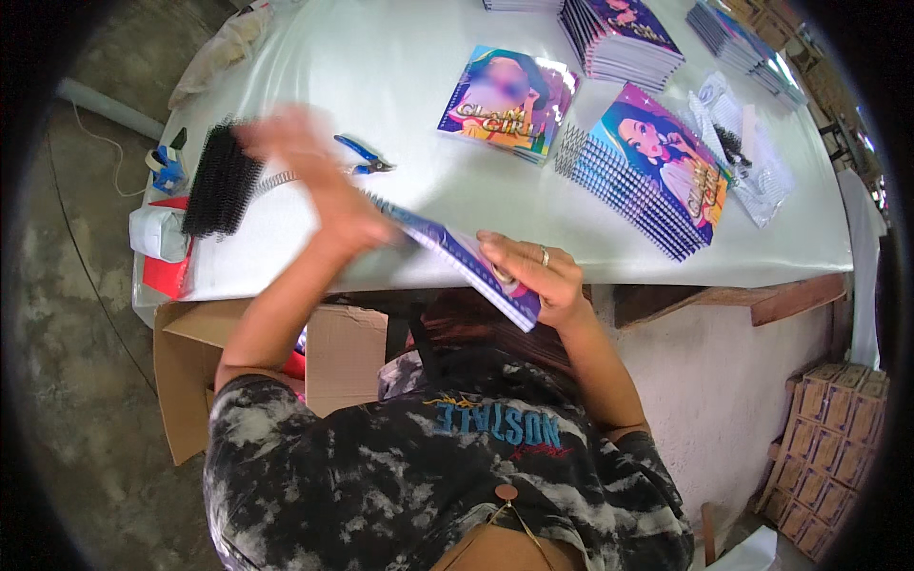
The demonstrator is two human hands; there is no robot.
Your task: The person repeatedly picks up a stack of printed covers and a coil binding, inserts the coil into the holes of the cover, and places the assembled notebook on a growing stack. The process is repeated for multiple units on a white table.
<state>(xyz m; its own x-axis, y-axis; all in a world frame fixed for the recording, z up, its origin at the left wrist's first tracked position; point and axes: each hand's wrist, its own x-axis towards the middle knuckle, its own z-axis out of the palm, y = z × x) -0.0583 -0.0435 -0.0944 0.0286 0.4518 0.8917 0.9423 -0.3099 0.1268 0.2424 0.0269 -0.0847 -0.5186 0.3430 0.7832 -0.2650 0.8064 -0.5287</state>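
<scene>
My right hand (pixel 541 276) grips a purple-covered notebook (pixel 465 259) by its near end, thumb on top, and holds it tilted over the table's front edge. Small holes run along the notebook's edge. My left hand (pixel 324 186) is smeared by motion near the notebook's far end, so its fingers cannot be read. A thin spiral coil (pixel 278 181) shows on both sides of that hand; its middle is hidden. Beside the left fingers lies a pile of black spiral coils (pixel 221 181). Wire cutters with blue handles (pixel 356 148) rest just beyond the left hand.
Spiral-bound notebooks (pixel 666 157) fan out at the right, near another notebook pile (pixel 509 100). Taller stacks (pixel 624 38) stand behind. A clear plastic bag (pixel 752 152) lies far right. Left are a blue tape dispenser (pixel 168 171) and white packet (pixel 160 235); below, an open cardboard box (pixel 347 357).
</scene>
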